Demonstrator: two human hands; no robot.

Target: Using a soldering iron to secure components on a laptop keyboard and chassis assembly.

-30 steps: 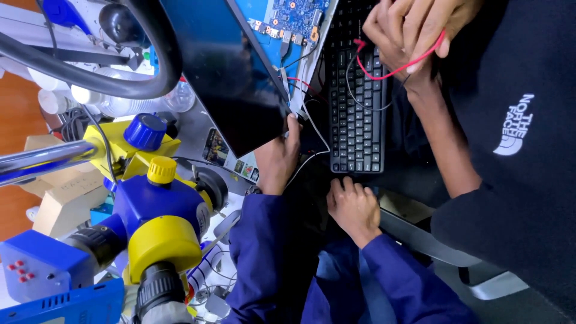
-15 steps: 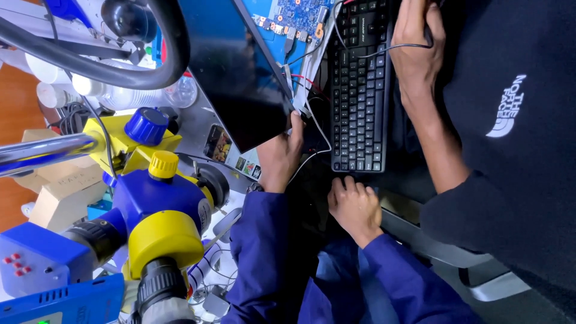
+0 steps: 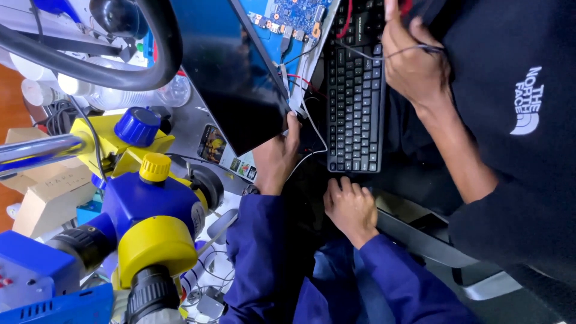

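My left hand (image 3: 276, 157), in a dark blue sleeve, grips the lower corner of a dark laptop screen panel (image 3: 231, 72) that stands tilted. Beside the panel lies an exposed blue circuit board (image 3: 294, 13) with thin wires (image 3: 309, 120) running from it. My right hand (image 3: 351, 207) rests with curled fingers on the dark surface just below the end of a black keyboard (image 3: 355, 96) and holds nothing. A co-worker in black has a hand (image 3: 414, 60) over the keyboard's right side, pinching thin wires.
A blue and yellow microscope (image 3: 147, 222) with a black ring (image 3: 90, 66) fills the left. Clear plastic bottles (image 3: 114, 96), cardboard boxes (image 3: 42, 192) and a grey plate with stickers (image 3: 210, 144) lie behind it. The co-worker's torso (image 3: 516, 120) fills the right.
The co-worker's hand has come down from the top edge onto the keyboard's side, still with wires in it. My two hands have stayed where they were.
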